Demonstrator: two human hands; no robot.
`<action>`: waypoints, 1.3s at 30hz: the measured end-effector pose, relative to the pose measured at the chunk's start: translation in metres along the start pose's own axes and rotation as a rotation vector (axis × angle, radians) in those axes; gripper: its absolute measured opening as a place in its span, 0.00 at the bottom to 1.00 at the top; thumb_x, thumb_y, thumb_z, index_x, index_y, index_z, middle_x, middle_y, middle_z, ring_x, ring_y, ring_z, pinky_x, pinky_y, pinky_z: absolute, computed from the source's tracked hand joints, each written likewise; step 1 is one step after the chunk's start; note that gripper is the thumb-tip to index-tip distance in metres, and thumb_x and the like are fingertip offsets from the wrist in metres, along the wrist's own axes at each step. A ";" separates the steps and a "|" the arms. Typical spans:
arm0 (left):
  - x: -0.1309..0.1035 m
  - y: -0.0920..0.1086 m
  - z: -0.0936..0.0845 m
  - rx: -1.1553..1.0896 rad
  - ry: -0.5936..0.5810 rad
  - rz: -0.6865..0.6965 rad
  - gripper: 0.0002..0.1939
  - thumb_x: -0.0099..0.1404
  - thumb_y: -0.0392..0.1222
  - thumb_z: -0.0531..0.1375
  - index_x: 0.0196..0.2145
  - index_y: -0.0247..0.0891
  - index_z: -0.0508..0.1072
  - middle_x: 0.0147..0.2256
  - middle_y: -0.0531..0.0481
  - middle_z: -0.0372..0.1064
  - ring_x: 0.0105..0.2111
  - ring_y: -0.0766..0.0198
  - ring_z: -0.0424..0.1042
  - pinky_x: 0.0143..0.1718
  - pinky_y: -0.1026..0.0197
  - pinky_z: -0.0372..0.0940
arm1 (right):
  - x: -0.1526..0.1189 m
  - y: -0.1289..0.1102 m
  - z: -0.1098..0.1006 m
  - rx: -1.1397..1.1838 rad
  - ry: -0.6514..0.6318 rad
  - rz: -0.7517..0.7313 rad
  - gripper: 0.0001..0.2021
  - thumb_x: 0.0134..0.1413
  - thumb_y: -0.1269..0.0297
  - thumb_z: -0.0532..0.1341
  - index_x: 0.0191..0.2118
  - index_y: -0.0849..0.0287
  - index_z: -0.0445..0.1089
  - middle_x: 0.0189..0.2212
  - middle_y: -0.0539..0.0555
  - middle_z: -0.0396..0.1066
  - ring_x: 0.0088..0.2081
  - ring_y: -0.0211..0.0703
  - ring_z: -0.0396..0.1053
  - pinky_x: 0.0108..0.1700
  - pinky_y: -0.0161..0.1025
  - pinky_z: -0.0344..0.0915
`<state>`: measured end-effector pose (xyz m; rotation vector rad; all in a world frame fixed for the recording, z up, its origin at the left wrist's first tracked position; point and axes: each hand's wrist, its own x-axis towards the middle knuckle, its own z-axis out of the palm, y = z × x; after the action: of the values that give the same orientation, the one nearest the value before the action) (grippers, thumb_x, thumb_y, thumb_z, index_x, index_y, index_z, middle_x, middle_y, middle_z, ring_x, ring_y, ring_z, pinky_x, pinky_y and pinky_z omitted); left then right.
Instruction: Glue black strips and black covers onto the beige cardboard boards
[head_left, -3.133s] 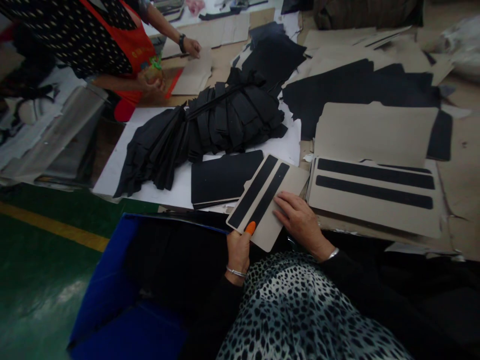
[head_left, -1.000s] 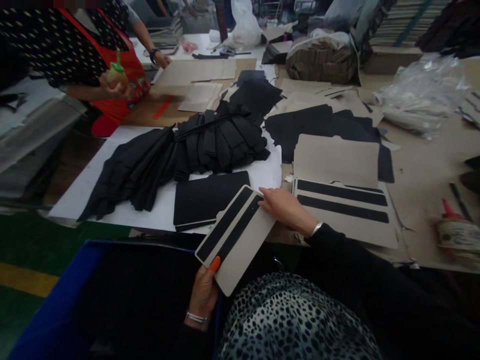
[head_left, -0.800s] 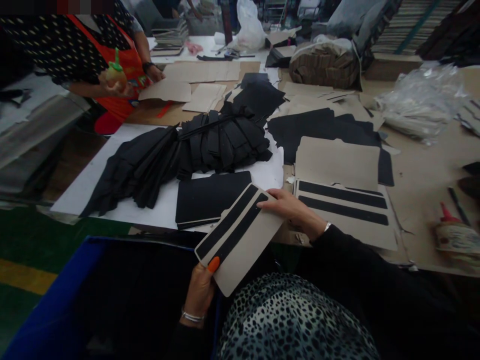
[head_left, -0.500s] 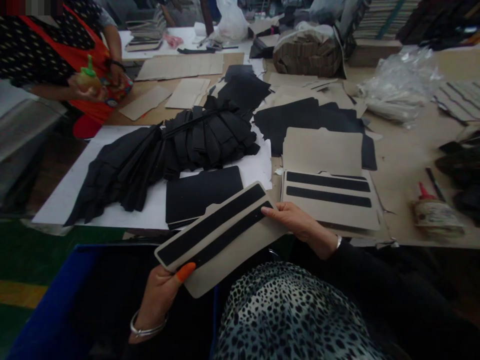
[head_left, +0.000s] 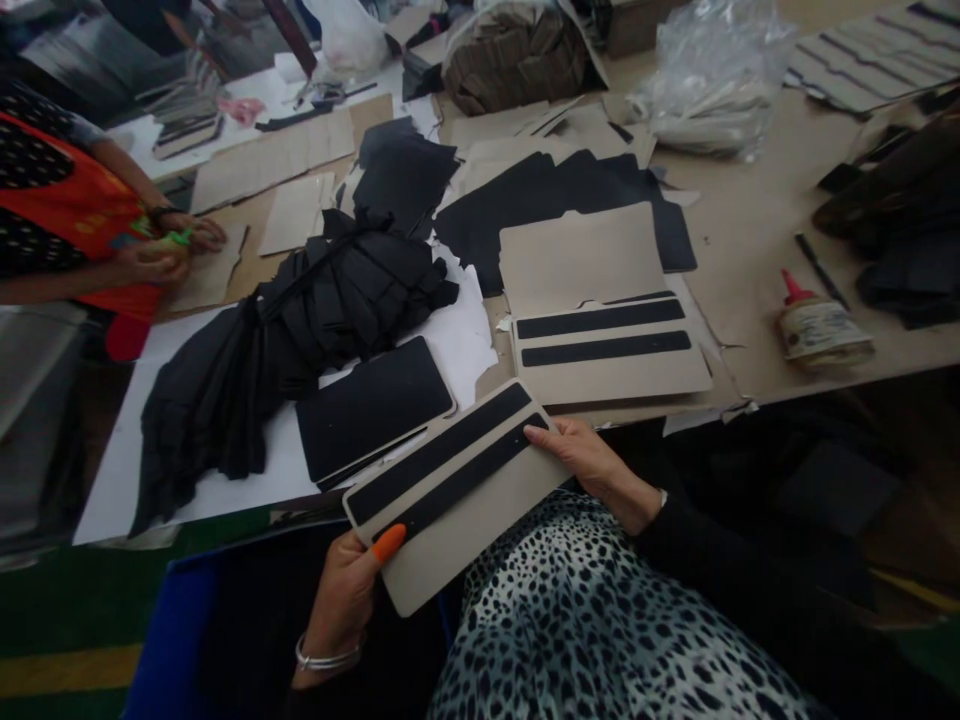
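Between both hands, over my lap, is a beige panel (head_left: 480, 520) with two black strips along it. My left hand (head_left: 346, 585), an orange cover on its thumb, grips the lower left end. My right hand (head_left: 592, 462) pinches the right end, its thumb on the lower black strip. Just beyond lies a black panel (head_left: 375, 400) on white paper. To its right, a beige panel with two black strips (head_left: 611, 370) rests on the table, with a plain beige panel (head_left: 581, 255) behind it. A heap of black strips (head_left: 330, 300) is at the left.
A glue bottle with a red tip (head_left: 821, 330) stands at the right. Further back are a clear plastic bag (head_left: 720, 75) and a wrapped bundle (head_left: 517, 55). Another person's hands (head_left: 169, 250) hold a green-tipped bottle at the left. A blue bin (head_left: 176, 620) is below the table's edge.
The view has turned, shifting the table's contents left and tilting them. Both my hands keep hold of the panel. The other person's bottle is now lower, over a beige piece.
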<state>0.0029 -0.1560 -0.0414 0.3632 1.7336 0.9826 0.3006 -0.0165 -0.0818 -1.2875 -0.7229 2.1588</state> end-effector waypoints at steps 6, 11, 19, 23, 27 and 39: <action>-0.003 0.010 0.020 -0.007 0.020 -0.017 0.23 0.37 0.49 0.79 0.31 0.35 0.83 0.29 0.42 0.81 0.28 0.52 0.79 0.31 0.57 0.75 | -0.002 -0.001 -0.009 0.064 0.029 -0.053 0.21 0.39 0.48 0.76 0.33 0.60 0.78 0.29 0.52 0.79 0.27 0.39 0.72 0.30 0.36 0.67; 0.004 0.008 0.027 -0.040 0.024 -0.032 0.25 0.36 0.49 0.80 0.32 0.35 0.83 0.31 0.42 0.82 0.29 0.51 0.80 0.33 0.55 0.77 | -0.006 -0.004 -0.015 0.054 0.033 -0.071 0.18 0.42 0.50 0.75 0.32 0.59 0.78 0.28 0.52 0.79 0.26 0.39 0.72 0.30 0.36 0.67; 0.008 0.008 0.034 -0.082 -0.001 -0.018 0.25 0.37 0.46 0.80 0.34 0.36 0.84 0.32 0.43 0.82 0.33 0.48 0.81 0.35 0.55 0.77 | -0.008 -0.010 -0.017 0.058 0.016 -0.098 0.17 0.40 0.53 0.75 0.34 0.59 0.80 0.30 0.54 0.80 0.29 0.42 0.74 0.33 0.39 0.70; 0.009 0.005 0.033 -0.083 -0.007 -0.017 0.24 0.38 0.46 0.79 0.35 0.37 0.84 0.33 0.42 0.82 0.34 0.48 0.81 0.37 0.53 0.78 | -0.008 -0.011 -0.016 0.034 0.010 -0.119 0.15 0.42 0.53 0.75 0.34 0.59 0.80 0.31 0.53 0.80 0.29 0.42 0.74 0.34 0.39 0.70; 0.010 0.002 0.027 -0.052 -0.015 0.007 0.24 0.40 0.46 0.79 0.35 0.36 0.84 0.36 0.41 0.82 0.34 0.49 0.81 0.38 0.53 0.78 | -0.006 -0.011 -0.018 0.021 0.003 -0.103 0.16 0.41 0.53 0.75 0.33 0.59 0.80 0.30 0.53 0.79 0.29 0.41 0.73 0.33 0.38 0.68; 0.003 0.003 0.015 0.096 -0.013 0.102 0.21 0.41 0.50 0.78 0.33 0.37 0.84 0.37 0.40 0.82 0.38 0.45 0.81 0.39 0.52 0.77 | -0.011 -0.022 -0.015 -0.159 -0.001 -0.010 0.16 0.37 0.57 0.77 0.32 0.59 0.79 0.27 0.51 0.78 0.28 0.40 0.71 0.35 0.39 0.69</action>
<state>0.0146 -0.1453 -0.0429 0.5233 1.7685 0.9703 0.3224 -0.0056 -0.0662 -1.3592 -0.9152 2.1299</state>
